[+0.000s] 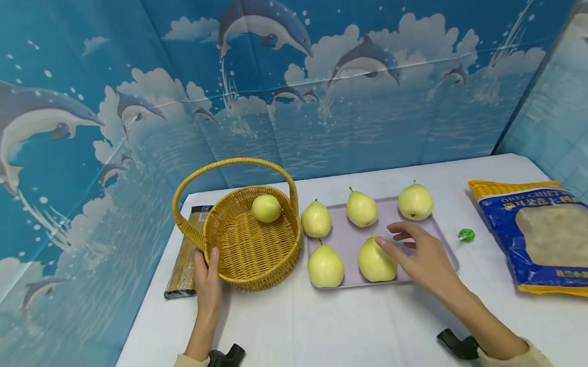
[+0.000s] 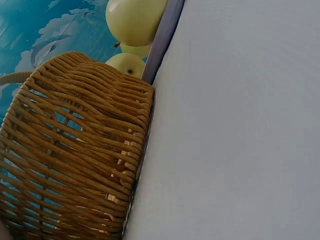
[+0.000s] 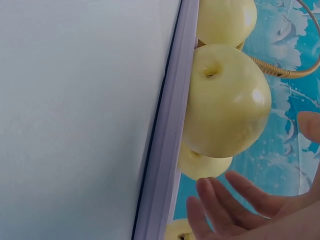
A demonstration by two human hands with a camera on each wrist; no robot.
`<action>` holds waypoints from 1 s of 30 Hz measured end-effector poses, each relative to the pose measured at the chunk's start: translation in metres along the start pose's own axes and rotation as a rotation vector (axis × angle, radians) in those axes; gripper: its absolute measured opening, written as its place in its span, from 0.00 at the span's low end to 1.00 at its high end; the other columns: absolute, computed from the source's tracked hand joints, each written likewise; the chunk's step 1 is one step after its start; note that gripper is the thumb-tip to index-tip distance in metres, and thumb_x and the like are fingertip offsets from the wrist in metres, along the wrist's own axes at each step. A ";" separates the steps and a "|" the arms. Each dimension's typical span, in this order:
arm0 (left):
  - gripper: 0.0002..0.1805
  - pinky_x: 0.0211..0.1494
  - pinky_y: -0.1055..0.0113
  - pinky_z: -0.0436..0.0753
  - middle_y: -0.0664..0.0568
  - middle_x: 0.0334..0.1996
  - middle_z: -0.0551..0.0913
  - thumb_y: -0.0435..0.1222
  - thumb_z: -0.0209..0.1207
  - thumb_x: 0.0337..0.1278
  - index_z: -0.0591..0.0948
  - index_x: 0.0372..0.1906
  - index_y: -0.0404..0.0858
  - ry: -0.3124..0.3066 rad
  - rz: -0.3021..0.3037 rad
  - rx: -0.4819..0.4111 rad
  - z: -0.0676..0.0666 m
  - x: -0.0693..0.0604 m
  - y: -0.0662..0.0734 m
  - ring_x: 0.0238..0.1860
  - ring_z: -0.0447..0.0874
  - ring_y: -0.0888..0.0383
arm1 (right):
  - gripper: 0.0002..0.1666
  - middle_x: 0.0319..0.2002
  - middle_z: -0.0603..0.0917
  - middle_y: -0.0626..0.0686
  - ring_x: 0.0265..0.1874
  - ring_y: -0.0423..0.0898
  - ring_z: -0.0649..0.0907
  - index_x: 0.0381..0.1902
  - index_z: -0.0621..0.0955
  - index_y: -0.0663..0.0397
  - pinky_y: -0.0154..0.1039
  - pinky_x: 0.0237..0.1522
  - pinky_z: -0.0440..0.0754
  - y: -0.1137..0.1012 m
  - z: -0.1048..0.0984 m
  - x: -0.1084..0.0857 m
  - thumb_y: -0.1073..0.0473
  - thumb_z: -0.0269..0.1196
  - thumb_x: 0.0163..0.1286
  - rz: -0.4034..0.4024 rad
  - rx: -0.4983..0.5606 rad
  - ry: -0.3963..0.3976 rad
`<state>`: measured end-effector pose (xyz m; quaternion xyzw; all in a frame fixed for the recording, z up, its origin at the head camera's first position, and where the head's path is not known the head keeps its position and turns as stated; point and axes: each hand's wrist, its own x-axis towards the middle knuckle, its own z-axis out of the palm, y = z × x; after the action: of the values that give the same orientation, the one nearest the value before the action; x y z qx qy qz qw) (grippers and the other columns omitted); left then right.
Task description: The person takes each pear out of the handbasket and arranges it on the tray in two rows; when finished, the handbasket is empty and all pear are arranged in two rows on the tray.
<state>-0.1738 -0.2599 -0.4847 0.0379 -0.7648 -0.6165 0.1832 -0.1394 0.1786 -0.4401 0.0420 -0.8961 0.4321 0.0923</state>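
Observation:
A yellow wicker basket (image 1: 251,277) with an arched handle holds one green-yellow pear (image 1: 266,209). At its left side my left hand (image 1: 209,282) grips the rim near the foot of the handle; in the left wrist view the woven wall (image 2: 80,145) fills the left half. Several pears stand on a lilac tray (image 1: 347,250) right of the basket. My right hand (image 1: 424,257) hovers over the tray's right part, thumb and fingers apart, beside the front right pear (image 1: 377,261). The right wrist view shows a gap between these fingers (image 3: 220,205) and the large pear (image 3: 227,105).
A long brown packet (image 1: 183,267) lies left of the basket, partly under it. Right of the tray are a small green object (image 1: 466,235) and a blue and yellow pasta bag (image 1: 551,236). A dolphin-print curtain (image 1: 271,123) hangs behind the white table (image 1: 302,338).

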 end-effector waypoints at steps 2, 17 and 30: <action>0.30 0.64 0.74 0.66 0.38 0.68 0.68 0.50 0.44 0.86 0.61 0.79 0.39 -0.013 0.011 -0.054 0.002 0.003 -0.002 0.67 0.67 0.45 | 0.33 0.59 0.84 0.65 0.60 0.62 0.82 0.65 0.78 0.62 0.61 0.64 0.79 0.000 -0.001 0.000 0.41 0.65 0.77 -0.017 0.009 0.018; 0.22 0.67 0.67 0.73 0.48 0.75 0.65 0.35 0.45 0.85 0.63 0.76 0.38 0.024 -0.081 -0.338 -0.003 0.029 0.000 0.72 0.68 0.48 | 0.28 0.60 0.85 0.61 0.62 0.59 0.82 0.65 0.78 0.60 0.56 0.64 0.77 0.004 0.003 0.000 0.45 0.60 0.82 -0.032 0.083 0.060; 0.19 0.68 0.77 0.68 0.43 0.77 0.61 0.29 0.40 0.84 0.61 0.72 0.32 0.210 0.032 -0.242 0.014 0.002 0.010 0.78 0.61 0.47 | 0.25 0.59 0.86 0.59 0.60 0.56 0.83 0.64 0.80 0.58 0.49 0.63 0.79 0.004 0.006 -0.001 0.46 0.60 0.82 -0.030 0.084 0.083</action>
<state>-0.1782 -0.2454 -0.4775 0.0678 -0.6623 -0.6937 0.2750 -0.1400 0.1760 -0.4473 0.0414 -0.8719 0.4691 0.1338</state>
